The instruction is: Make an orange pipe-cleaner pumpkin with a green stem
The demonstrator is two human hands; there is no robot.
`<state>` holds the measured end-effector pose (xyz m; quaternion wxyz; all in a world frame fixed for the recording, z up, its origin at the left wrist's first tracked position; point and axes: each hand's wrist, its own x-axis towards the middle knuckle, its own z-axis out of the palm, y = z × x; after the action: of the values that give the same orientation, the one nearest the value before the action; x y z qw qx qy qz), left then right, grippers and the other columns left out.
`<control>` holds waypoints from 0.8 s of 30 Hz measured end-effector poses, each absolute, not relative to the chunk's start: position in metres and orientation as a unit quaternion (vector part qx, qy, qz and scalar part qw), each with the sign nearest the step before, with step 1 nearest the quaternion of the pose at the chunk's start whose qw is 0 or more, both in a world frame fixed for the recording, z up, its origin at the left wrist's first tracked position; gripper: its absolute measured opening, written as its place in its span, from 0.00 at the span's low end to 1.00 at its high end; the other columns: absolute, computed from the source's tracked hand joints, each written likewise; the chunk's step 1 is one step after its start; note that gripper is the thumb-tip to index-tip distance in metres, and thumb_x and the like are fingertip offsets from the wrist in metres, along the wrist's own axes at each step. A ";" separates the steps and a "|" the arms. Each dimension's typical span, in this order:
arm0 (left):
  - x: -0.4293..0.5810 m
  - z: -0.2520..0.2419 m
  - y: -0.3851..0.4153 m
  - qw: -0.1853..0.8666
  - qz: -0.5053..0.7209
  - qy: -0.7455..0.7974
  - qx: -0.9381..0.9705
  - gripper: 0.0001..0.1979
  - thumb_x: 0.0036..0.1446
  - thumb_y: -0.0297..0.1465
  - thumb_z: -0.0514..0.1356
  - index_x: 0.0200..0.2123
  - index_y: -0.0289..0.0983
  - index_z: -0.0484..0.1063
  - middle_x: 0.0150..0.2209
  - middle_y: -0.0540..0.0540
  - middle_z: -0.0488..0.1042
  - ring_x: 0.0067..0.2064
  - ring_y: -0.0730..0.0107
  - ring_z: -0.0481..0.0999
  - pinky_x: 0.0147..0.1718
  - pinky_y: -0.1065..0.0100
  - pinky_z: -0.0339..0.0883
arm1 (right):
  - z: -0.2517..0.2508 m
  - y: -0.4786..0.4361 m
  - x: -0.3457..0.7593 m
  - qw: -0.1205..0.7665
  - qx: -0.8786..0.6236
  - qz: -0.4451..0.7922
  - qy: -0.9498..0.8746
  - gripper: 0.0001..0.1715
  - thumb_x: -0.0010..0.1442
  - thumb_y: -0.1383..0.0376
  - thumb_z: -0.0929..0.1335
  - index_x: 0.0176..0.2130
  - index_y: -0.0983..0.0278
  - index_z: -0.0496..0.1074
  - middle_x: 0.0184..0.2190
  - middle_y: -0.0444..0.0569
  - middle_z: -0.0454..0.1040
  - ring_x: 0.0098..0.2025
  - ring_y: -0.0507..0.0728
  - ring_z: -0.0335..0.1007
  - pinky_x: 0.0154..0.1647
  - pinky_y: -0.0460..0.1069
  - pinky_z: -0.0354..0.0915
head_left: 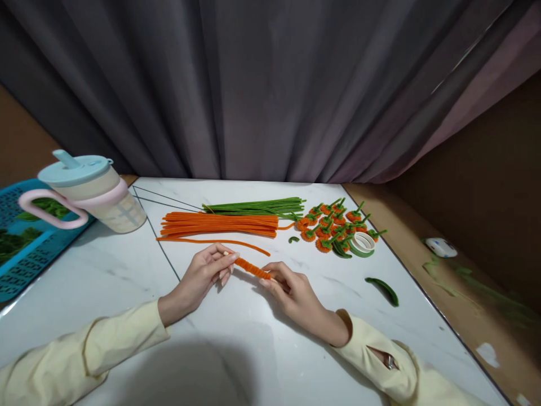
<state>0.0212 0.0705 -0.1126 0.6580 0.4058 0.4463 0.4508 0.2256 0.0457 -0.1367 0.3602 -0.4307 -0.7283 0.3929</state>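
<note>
Pale yellow sleeves reach in from the near edge of the white marble-patterned table. At its middle the left hand and the right hand meet on a tightly coiled orange pipe cleaner. The left hand pinches the coil's left end between thumb and fingertips, where a pale tip pokes out, possibly a thin stick inside the coil. The right hand has narrowed its fingers on the right end. The coil slants down to the right, just above the tabletop between the two hands.

Just beyond them lies a single loose orange pipe cleaner, then a flat bundle of straight orange pipe cleaners, with a bundle of green pipe cleaners touching its far side. To the right is a cluster of small orange puffs with green stems. A roll of green tape lies against the cluster's near right edge. A curved green pod-shaped piece lies alone, near right.

Far left stands a cream cup with a light blue lid and pink handle, beside a blue plastic basket. Grey curtain hangs behind.
</note>
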 end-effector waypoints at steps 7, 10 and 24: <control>0.022 -0.117 0.068 0.704 0.438 0.430 0.357 0.10 0.48 0.32 0.69 0.30 0.33 0.72 0.19 0.56 0.61 0.19 0.84 0.59 0.18 0.79 0.55 | -0.141 0.049 0.222 0.402 -0.425 0.554 -0.592 0.15 0.56 0.57 0.69 0.37 0.63 0.64 0.19 0.37 0.64 0.20 0.47 0.55 0.21 0.43 0.53; 0.025 -0.117 0.068 0.698 0.442 0.426 0.370 0.11 0.48 0.33 0.68 0.32 0.33 0.74 0.22 0.54 0.63 0.21 0.83 0.60 0.19 0.78 0.55 | -0.143 0.051 0.220 0.412 -0.418 0.613 -0.529 0.18 0.52 0.57 0.72 0.36 0.63 0.64 0.20 0.38 0.68 0.17 0.46 0.56 0.19 0.43 0.54; 0.071 -0.114 0.103 0.595 0.451 0.410 0.524 0.18 0.54 0.40 0.61 0.19 0.34 0.69 0.18 0.54 0.56 0.21 0.79 0.54 0.21 0.72 0.47 | -0.140 0.055 0.216 0.464 -0.417 0.670 -0.403 0.22 0.45 0.55 0.76 0.30 0.66 0.67 0.22 0.47 0.76 0.18 0.51 0.70 0.23 0.46 0.68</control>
<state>0.0705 0.1029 -0.1137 0.5952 0.5238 0.4104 0.4505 0.2162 0.0546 -0.1399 0.4636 -0.4168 -0.4027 0.6702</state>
